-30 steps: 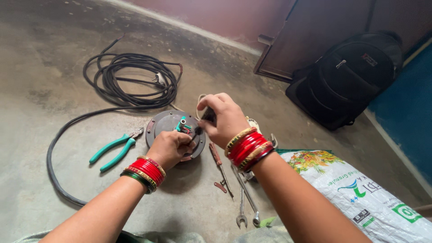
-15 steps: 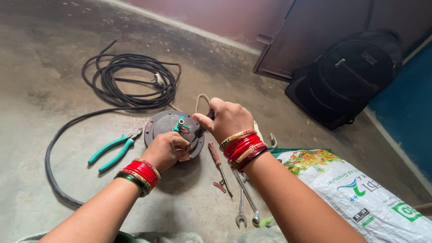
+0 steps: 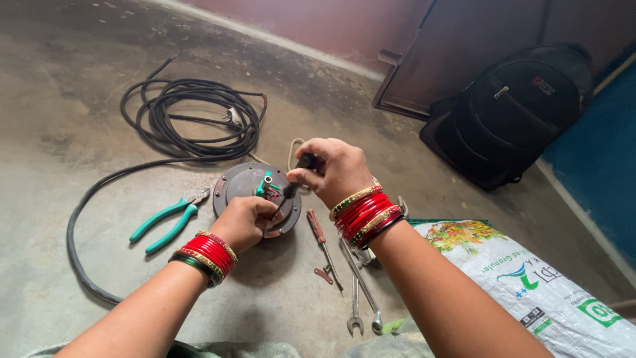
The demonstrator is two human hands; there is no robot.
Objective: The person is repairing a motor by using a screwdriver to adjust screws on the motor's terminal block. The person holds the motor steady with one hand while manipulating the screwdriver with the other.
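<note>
Green-handled pliers (image 3: 169, 220) lie on the concrete floor (image 3: 59, 99) beside a coiled black cable (image 3: 192, 122). Black backpack (image 3: 513, 113) leans by the wall; wrenches (image 3: 361, 292) rest near a printed sack (image 3: 530, 278).

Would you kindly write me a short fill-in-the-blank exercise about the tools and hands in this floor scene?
1. The right hand grips a black-handled ____ whose tip points down at the round metal disc.
2. The left hand rests on the disc's near ____.
3. The pliers lying left of the disc have ____ handles.
4. The black backpack leans by the wall, to the ____ of the hands.

Missing words: screwdriver; edge; green; right
</note>
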